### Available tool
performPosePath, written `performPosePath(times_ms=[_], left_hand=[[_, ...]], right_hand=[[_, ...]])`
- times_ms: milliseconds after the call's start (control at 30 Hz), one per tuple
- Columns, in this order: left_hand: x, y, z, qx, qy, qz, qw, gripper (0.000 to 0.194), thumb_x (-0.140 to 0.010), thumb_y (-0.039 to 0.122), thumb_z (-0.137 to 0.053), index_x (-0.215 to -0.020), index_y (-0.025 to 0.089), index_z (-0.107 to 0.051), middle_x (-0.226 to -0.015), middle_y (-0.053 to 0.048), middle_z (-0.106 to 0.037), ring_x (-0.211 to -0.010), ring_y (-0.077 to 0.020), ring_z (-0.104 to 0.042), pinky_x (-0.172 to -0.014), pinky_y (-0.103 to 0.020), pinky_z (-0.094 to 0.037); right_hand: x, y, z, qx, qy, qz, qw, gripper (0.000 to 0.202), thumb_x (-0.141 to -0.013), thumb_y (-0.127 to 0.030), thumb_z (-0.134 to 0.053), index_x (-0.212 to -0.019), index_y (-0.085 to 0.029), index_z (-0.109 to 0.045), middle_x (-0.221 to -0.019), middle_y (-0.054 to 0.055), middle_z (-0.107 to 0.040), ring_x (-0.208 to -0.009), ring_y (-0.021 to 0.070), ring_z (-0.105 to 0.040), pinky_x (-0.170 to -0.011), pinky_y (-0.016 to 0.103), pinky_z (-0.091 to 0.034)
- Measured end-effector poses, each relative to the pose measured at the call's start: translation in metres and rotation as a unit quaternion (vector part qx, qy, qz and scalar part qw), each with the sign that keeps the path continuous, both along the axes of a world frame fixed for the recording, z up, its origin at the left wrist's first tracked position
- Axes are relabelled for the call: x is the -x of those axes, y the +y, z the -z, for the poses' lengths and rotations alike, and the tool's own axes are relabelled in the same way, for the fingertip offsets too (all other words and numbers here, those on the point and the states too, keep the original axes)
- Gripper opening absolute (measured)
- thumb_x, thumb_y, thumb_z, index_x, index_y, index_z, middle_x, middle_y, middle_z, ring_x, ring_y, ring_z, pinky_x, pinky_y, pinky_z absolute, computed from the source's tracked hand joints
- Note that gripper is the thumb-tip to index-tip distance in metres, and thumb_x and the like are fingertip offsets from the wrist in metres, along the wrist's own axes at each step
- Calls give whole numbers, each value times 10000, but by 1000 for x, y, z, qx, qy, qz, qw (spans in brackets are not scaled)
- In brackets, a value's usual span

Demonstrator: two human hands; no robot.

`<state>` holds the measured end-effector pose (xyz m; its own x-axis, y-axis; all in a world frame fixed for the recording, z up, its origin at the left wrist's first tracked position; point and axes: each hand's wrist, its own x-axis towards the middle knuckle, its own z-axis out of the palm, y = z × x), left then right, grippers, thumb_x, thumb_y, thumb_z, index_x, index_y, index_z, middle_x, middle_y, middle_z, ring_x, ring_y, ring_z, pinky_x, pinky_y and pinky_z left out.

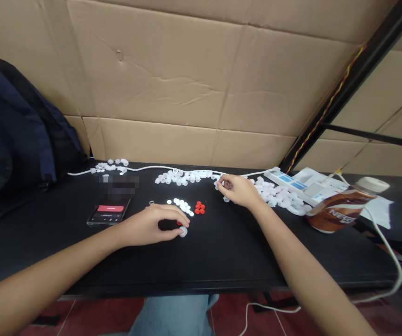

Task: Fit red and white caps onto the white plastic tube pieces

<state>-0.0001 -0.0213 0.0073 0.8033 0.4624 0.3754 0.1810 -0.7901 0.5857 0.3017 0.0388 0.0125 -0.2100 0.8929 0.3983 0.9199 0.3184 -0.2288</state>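
Note:
My left hand (155, 224) is low over the black table, thumb and fingertips closing on a small translucent white cap (183, 232). A red disc (179, 223) shows just behind that cap, partly covered by the fingers. Past the fingertips are a cluster of flat white discs (183, 206) and a small group of red discs (200, 207). At the edge of the pile of translucent caps (274, 193), my right hand (237, 189) has its fingers curled together. Anything between those fingertips is too small to make out.
A phone (108, 212) lies left of my left hand, near more caps (111, 166). To the right stand a brown bottle (337, 210) and a white-and-blue box (292, 182). A white cable (151, 168) runs along the back, below cardboard (158, 84). A dark backpack (22, 121) sits far left.

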Motion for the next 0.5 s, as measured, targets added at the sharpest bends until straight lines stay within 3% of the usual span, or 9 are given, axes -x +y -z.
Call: performPosePath(times_ms=[167, 333, 400, 500], left_hand=[[5, 2, -5, -101, 67, -45, 992, 137, -908, 225, -562, -990, 232, -671, -1044, -21, -666, -991, -157, -615, -922, -315, -442], [17, 16, -5, -253, 184, -189, 931, 194, -921, 199, -482, -1036, 186, -637, -1042, -61, -632, -963, -211, -603, -867, -368, -435], [21, 21, -3, -260, 226, -236, 909, 196, -917, 226, -490, -1028, 157, -637, -1022, -82, -633, -976, -242, -601, -850, -385, -441], [23, 24, -1, -227, 251, -271, 901, 206, -907, 254, -499, -1008, 142, -640, -952, -78, -648, -890, -233, -621, -811, -371, -457]], right_hand=[[0, 0, 0, 0, 1, -2, 1000, 175, -813, -351, -502, -770, -226, -617, -659, -12, -626, -596, 140, -552, -531, 258, -317], [0, 0, 0, 1, -4, 1, 1000, 176, -819, -350, -497, -778, -226, -615, -665, -11, -630, -596, 138, -551, -528, 257, -311], [0, 0, -1, 3, -6, 3, 1000, 173, -819, -350, -499, -778, -227, -614, -669, -15, -631, -599, 137, -551, -529, 256, -311], [0, -1, -1, 8, -7, 5, 1000, 170, -816, -351, -502, -776, -227, -612, -669, -16, -632, -605, 138, -552, -531, 257, -311]])
